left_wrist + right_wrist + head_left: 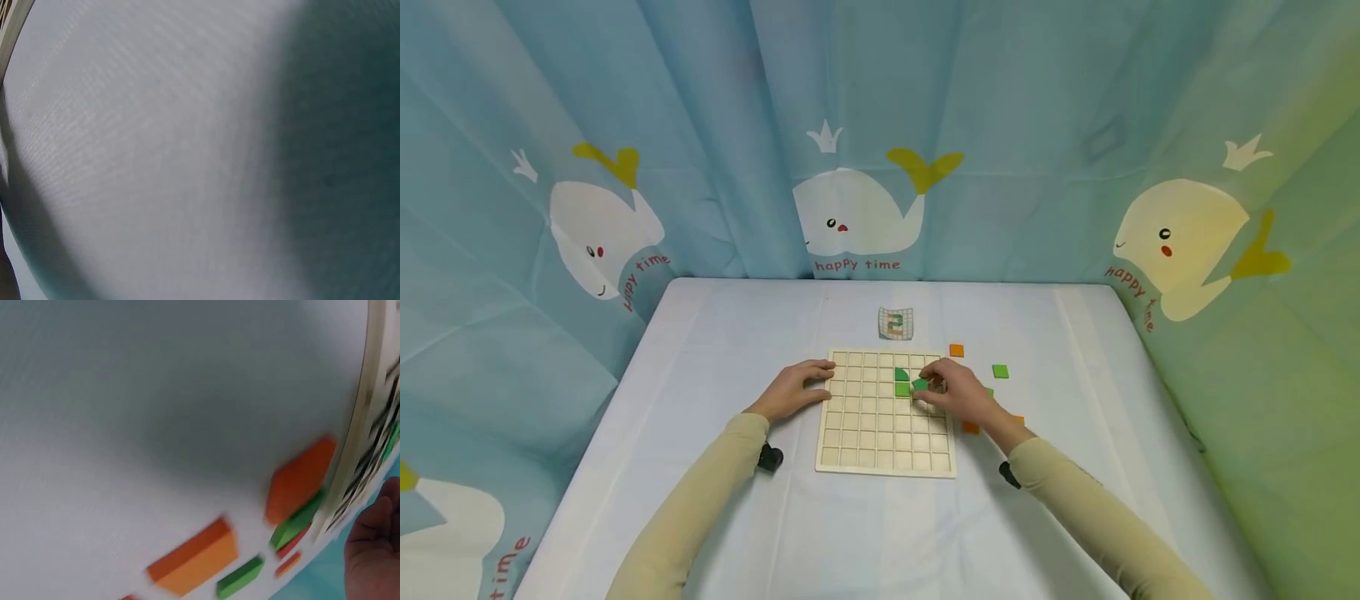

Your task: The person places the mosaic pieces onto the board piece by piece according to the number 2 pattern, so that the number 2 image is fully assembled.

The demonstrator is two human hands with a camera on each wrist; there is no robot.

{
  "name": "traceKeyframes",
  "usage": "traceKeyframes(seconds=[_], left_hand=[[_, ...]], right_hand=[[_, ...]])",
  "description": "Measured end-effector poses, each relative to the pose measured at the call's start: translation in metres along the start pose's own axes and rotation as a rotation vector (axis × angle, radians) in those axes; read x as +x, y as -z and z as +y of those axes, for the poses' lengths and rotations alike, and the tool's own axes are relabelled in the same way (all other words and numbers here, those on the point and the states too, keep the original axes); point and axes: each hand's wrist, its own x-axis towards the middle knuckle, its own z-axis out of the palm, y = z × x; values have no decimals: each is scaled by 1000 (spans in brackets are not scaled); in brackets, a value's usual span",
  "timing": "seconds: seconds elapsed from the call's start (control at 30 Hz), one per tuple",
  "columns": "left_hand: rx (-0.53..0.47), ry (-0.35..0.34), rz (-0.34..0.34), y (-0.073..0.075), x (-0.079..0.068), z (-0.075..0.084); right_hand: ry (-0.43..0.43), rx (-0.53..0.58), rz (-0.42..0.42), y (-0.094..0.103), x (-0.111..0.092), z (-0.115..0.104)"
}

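Note:
A pale wooden grid board lies on the table. Two green tiles sit in its upper cells: a dark green rounded tile and a light green square tile below it. Over the cell to their right, my right hand pinches a dark green tile between thumb and fingers. At the board's upper left edge, my left hand rests with its fingertips touching the rim. The right wrist view shows part of the right hand beside the board's edge; the left wrist view shows mostly tablecloth.
Loose tiles lie right of the board, including an orange tile and a light green tile; others are partly behind the right hand. A small pattern card with a printed grid lies beyond the board. A whale-print curtain surrounds the table.

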Motion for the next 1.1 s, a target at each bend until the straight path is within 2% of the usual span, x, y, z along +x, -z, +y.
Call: traceKeyframes(seconds=[0.13, 0.3, 1.1], left_hand=[[3, -1, -4, 0, 1, 0], [3, 10, -12, 1, 2, -2], [5, 12, -1, -1, 2, -1]], right_hand=[[30, -75, -45, -14, 2, -10], [71, -190, -38, -27, 3, -13], [146, -234, -24, -31, -1, -19]])
